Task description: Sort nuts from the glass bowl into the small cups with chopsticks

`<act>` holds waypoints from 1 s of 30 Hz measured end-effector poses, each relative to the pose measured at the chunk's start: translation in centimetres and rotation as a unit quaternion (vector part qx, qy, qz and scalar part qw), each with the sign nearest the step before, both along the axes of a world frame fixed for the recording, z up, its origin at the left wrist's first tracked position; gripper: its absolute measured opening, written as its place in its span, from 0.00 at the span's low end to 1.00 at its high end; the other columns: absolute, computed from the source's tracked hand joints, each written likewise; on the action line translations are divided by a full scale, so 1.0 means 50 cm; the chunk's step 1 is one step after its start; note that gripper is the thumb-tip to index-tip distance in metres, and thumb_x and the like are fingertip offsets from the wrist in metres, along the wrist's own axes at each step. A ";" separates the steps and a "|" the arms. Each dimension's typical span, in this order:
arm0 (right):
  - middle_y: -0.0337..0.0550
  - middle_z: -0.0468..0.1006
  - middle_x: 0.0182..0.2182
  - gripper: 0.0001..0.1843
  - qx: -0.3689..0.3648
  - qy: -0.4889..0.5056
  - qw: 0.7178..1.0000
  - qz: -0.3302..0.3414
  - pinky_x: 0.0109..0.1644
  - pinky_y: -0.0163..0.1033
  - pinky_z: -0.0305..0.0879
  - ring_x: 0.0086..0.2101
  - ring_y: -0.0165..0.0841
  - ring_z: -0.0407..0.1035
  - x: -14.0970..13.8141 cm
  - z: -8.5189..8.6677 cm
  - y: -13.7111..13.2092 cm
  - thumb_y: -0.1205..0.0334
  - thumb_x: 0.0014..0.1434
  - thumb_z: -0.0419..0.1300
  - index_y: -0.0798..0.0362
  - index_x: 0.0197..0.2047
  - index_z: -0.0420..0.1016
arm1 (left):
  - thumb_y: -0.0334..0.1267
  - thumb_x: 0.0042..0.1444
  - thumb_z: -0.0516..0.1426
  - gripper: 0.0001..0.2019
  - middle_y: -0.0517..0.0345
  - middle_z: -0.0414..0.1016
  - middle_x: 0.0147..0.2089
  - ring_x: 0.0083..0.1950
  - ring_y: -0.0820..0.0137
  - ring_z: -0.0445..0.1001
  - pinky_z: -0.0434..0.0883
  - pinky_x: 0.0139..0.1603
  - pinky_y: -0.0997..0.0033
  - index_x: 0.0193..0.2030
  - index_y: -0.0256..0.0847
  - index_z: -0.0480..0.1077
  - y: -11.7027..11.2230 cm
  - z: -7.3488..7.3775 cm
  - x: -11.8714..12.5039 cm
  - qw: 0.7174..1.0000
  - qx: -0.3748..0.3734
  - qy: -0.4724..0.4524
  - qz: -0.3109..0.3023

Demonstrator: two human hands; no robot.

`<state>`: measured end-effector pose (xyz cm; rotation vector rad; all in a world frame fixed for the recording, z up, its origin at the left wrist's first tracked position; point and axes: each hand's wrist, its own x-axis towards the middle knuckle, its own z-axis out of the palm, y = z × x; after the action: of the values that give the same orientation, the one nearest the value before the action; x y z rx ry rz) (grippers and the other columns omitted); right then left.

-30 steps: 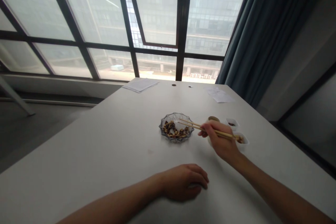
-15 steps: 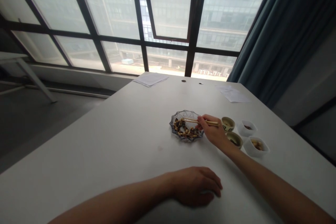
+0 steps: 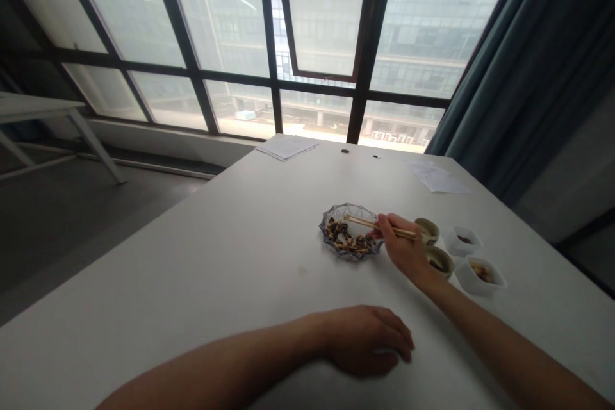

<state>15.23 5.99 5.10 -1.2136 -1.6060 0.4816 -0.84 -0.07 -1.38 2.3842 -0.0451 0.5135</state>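
Note:
My right hand (image 3: 401, 245) is shut on a pair of wooden chopsticks (image 3: 365, 223), and their tips reach over a faceted glass dish (image 3: 353, 208). A heap of brown and tan nuts or beans (image 3: 342, 236) lies in the dish. I cannot tell whether the tips hold a piece. Just right of my right hand are two small round cups (image 3: 427, 230) (image 3: 439, 261), each with a little dark content. My left hand (image 3: 369, 339) rests on the white table (image 3: 206, 269) nearer to me, fingers curled and holding nothing.
Two small white bowls (image 3: 462, 241) (image 3: 480, 275) with bits of food stand right of the cups. Sheets of paper (image 3: 286, 147) (image 3: 437, 177) lie at the far edge, before a large window (image 3: 317, 38) and a blue-grey curtain (image 3: 485, 57).
The view has turned, shifting the table and dish rightward in the picture. My right hand stays by the dish with the chopsticks over it, now at a flatter angle. My left hand stays put on the table.

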 end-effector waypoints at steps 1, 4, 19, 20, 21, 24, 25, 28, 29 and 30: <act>0.47 0.83 0.27 0.23 0.009 -0.004 1.000 -0.004 0.30 0.40 0.72 0.27 0.38 0.78 0.006 0.008 -0.006 0.46 0.69 0.56 0.52 0.29 0.75 | 0.30 0.59 0.54 0.13 0.45 0.80 0.53 0.60 0.64 0.76 0.67 0.68 0.71 0.47 0.34 0.77 0.000 0.000 0.000 1.000 0.000 0.000 0.001; 0.47 0.83 0.28 0.22 0.034 -0.010 0.999 -0.031 0.32 0.40 0.75 0.28 0.38 0.79 0.040 0.038 -0.034 0.45 0.69 0.57 0.53 0.33 0.79 | 0.30 0.59 0.54 0.13 0.46 0.80 0.54 0.60 0.64 0.76 0.67 0.68 0.71 0.47 0.35 0.77 -0.001 0.001 -0.001 1.000 -0.002 0.005 0.007; 0.51 0.84 0.29 0.19 0.049 0.085 0.963 -0.253 0.32 0.42 0.80 0.26 0.42 0.81 0.277 0.065 -0.156 0.44 0.61 0.66 0.54 0.35 0.81 | 0.29 0.57 0.56 0.16 0.47 0.79 0.56 0.60 0.65 0.77 0.68 0.67 0.69 0.50 0.39 0.77 0.001 0.014 -0.005 0.999 -0.024 0.024 0.018; 0.50 0.84 0.29 0.20 0.055 0.083 0.962 -0.255 0.32 0.42 0.80 0.26 0.42 0.81 0.276 0.066 -0.153 0.44 0.61 0.66 0.55 0.35 0.81 | 0.29 0.57 0.56 0.16 0.47 0.79 0.56 0.60 0.65 0.77 0.69 0.66 0.69 0.50 0.39 0.77 0.000 0.014 -0.005 0.999 -0.024 0.025 0.018; 0.50 0.84 0.28 0.20 0.060 0.080 0.961 -0.257 0.31 0.42 0.80 0.26 0.41 0.81 0.274 0.068 -0.151 0.44 0.61 0.66 0.55 0.35 0.81 | 0.29 0.57 0.56 0.16 0.47 0.79 0.56 0.60 0.65 0.77 0.69 0.66 0.69 0.50 0.39 0.77 0.000 0.015 -0.005 0.999 -0.025 0.026 0.018; 0.48 0.84 0.28 0.20 0.069 0.069 0.965 -0.245 0.31 0.40 0.79 0.26 0.40 0.80 0.258 0.078 -0.143 0.45 0.63 0.65 0.55 0.35 0.81 | 0.29 0.58 0.55 0.15 0.47 0.79 0.56 0.60 0.65 0.77 0.69 0.67 0.69 0.50 0.38 0.77 -0.001 0.015 -0.005 0.999 -0.026 0.027 0.021; 0.48 0.84 0.28 0.19 0.071 0.066 0.968 -0.232 0.32 0.40 0.79 0.26 0.39 0.81 0.247 0.081 -0.140 0.45 0.63 0.64 0.55 0.36 0.81 | 0.29 0.58 0.55 0.15 0.47 0.79 0.56 0.60 0.65 0.77 0.68 0.67 0.70 0.50 0.38 0.77 -0.001 0.016 -0.005 0.999 -0.026 0.026 0.021; 0.48 0.85 0.30 0.19 0.052 0.058 0.982 -0.169 0.33 0.40 0.79 0.28 0.39 0.81 0.200 0.086 -0.124 0.46 0.64 0.63 0.54 0.37 0.82 | 0.29 0.58 0.55 0.16 0.47 0.79 0.56 0.59 0.65 0.77 0.68 0.67 0.70 0.50 0.38 0.77 -0.001 0.016 -0.006 0.999 -0.026 0.028 0.020; 0.48 0.85 0.30 0.19 0.040 0.053 0.988 -0.140 0.33 0.40 0.79 0.28 0.39 0.81 0.180 0.086 -0.116 0.45 0.64 0.63 0.54 0.37 0.82 | 0.29 0.58 0.56 0.16 0.48 0.79 0.56 0.59 0.65 0.77 0.68 0.67 0.70 0.50 0.39 0.77 -0.001 0.015 -0.006 0.999 -0.028 0.029 0.021; 0.48 0.85 0.30 0.19 0.027 0.044 0.993 -0.105 0.33 0.40 0.79 0.29 0.39 0.81 0.160 0.084 -0.106 0.45 0.65 0.62 0.54 0.37 0.82 | 0.29 0.57 0.56 0.16 0.48 0.79 0.56 0.59 0.65 0.77 0.69 0.67 0.69 0.50 0.39 0.77 -0.001 0.014 -0.005 0.999 -0.030 0.030 0.021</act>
<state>23.21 0.67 9.32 -1.2859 -1.3892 0.3498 -1.10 -0.10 -0.68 2.3454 0.0457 0.4557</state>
